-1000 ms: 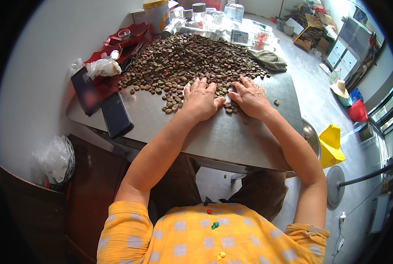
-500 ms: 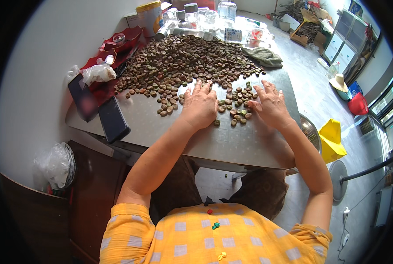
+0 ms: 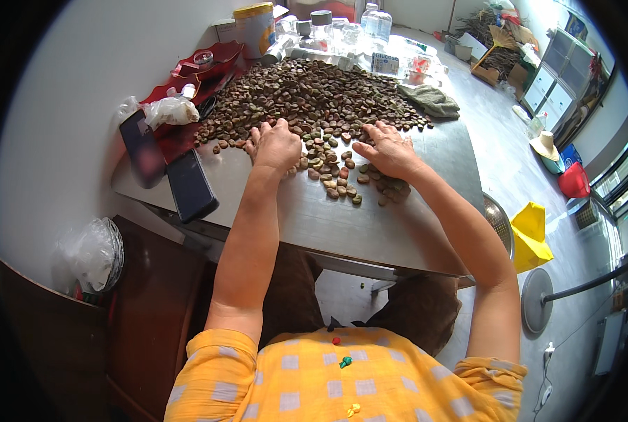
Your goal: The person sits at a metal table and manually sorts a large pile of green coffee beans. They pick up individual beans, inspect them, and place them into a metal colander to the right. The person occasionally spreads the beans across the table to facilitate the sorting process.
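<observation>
A wide heap of brown and greenish dried broad beans [image 3: 307, 91] covers the far part of the metal-topped table [image 3: 314, 218]. At its near left edge, my left hand [image 3: 276, 146] is palm down, fingers bent and apart over the beans. To the right, my right hand [image 3: 390, 150] lies with fingers stretched and thumb apart, touching beans at the heap's front. A loose group of beans [image 3: 334, 172] lies between my hands, with some beside and below the right one. What is under both palms is hidden.
Two phones, one dark [image 3: 190, 186] and one reflective [image 3: 142, 149], lie at the table's left edge near a red tray [image 3: 219, 55]. Behind the heap stand clear bottles [image 3: 377, 24] and a can [image 3: 255, 29]. A grey-green cloth [image 3: 432, 100] lies at the right.
My left hand has moved left to the heap's edge, its fingers more bent. My right hand has shifted left and inward, over beans that were between my hands. The view has shifted slightly.
</observation>
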{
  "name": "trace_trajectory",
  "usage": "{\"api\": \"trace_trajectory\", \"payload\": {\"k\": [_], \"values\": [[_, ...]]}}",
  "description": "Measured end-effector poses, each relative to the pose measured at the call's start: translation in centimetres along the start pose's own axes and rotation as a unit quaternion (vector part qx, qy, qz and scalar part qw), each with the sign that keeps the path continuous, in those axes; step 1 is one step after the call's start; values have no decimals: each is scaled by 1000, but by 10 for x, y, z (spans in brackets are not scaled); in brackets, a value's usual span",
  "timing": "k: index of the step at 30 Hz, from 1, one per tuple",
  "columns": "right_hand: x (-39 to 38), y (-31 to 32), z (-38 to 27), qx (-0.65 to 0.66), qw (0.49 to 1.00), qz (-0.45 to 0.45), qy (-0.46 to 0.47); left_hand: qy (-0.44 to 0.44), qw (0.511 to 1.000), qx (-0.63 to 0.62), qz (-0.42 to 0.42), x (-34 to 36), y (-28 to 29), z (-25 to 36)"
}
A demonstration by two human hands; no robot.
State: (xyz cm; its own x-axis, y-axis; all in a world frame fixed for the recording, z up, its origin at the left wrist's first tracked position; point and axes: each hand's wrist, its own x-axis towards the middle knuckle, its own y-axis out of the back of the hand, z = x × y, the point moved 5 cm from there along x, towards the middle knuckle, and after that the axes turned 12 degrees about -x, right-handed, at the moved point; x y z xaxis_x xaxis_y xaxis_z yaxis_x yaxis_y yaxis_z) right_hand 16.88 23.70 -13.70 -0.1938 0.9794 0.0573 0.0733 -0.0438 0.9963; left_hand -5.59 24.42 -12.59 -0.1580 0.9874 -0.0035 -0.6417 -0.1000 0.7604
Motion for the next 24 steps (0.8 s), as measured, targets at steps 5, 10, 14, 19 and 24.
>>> {"api": "trace_trajectory", "payload": {"k": [5,10,14,19,24], "values": [[1,1,-46,-17,994,3,109,-139,988,61,-2,-5,-25,7],[-29,11,-43,14,981,-22,194,-230,966,-115,-7,0,-34,13],[-50,20,-17,-47,982,112,142,-152,957,-89,232,14,10,-3],[-53,3,12,-25,993,95,72,71,958,-41,276,34,39,-33],[-51,7,24,21,993,98,64,124,951,61,275,48,59,-56]]}}
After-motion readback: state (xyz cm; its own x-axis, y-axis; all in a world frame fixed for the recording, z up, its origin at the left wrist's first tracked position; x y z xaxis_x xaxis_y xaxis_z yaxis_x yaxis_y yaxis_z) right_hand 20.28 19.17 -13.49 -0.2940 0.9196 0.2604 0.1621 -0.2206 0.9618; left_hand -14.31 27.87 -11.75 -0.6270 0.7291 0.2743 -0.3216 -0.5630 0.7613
